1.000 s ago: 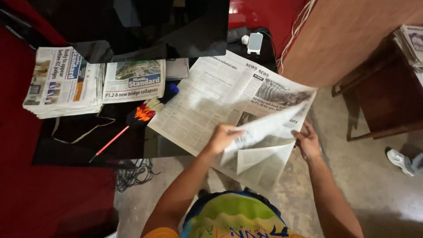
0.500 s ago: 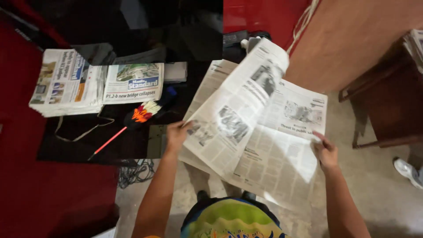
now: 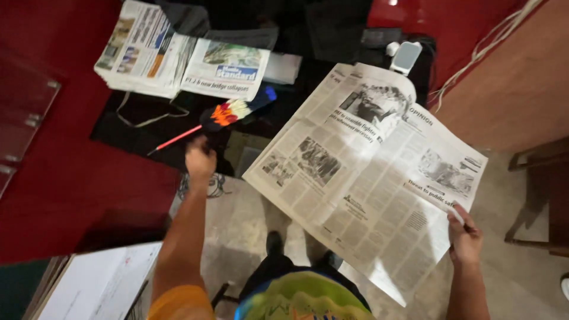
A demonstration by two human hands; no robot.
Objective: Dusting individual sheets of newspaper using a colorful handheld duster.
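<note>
A large open newspaper [image 3: 361,178] lies spread out, its far part over the black table and its near part hanging above the floor. My right hand [image 3: 464,237] pinches its right edge. My left hand [image 3: 200,161] is off the paper, blurred, hovering at the near edge of the black cloth [image 3: 130,127], close to the red handle of a multicoloured feather duster [image 3: 228,114]. Whether its fingers hold anything cannot be made out.
Two stacks of folded newspapers [image 3: 178,56] lie at the far left of the table. A white charger and phone [image 3: 405,55] sit beyond the open paper. A wooden chair [image 3: 542,195] stands at right, tangled cables [image 3: 204,186] on the concrete floor, white sheets [image 3: 98,284] near left.
My left hand turned a page over to the left, let go of the paper and moved left toward the duster. The newspaper now lies flat and open; the view shifted left.
</note>
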